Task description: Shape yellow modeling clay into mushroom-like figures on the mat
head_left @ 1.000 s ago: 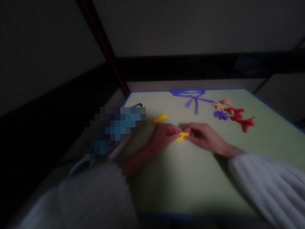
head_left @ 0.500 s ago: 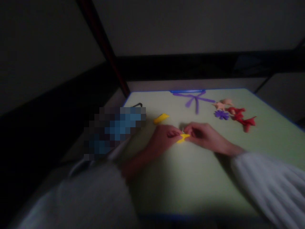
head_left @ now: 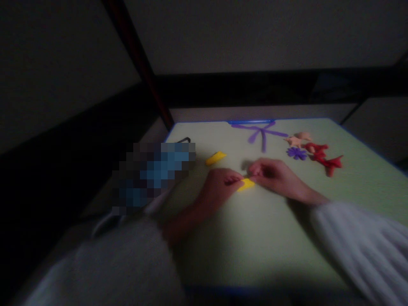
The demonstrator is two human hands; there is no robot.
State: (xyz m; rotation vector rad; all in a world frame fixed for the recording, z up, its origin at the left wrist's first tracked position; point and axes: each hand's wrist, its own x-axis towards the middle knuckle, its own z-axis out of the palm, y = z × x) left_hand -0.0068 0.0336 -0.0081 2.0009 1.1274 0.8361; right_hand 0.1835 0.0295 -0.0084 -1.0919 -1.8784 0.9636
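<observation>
A small, flat yellow piece, which looks like modelling clay (head_left: 246, 185), lies between my hands near the middle of the green-white tabletop. My left hand (head_left: 220, 185) is closed, pinching its left end between thumb and fingers. At its upper right edge, the fingertips of my right hand (head_left: 270, 175) are pressed together on the piece, the other fingers curled. My fingers cover part of its outline. Further back and to the left rests a second yellow piece (head_left: 216, 158), rolled or folded and touched by neither hand.
Purple strips (head_left: 263, 138) joined in a branching shape lie at the back edge. Toward the right are a purple flower shape (head_left: 296, 153), pinkish star-like pieces (head_left: 294, 141) and red pieces (head_left: 318, 154). A blurred-out blue object (head_left: 162, 168) is at the table's left side.
My right hand has shifted slightly up and its fingers have moved along the yellow piece, showing more of its right part. My left hand stays almost still.
</observation>
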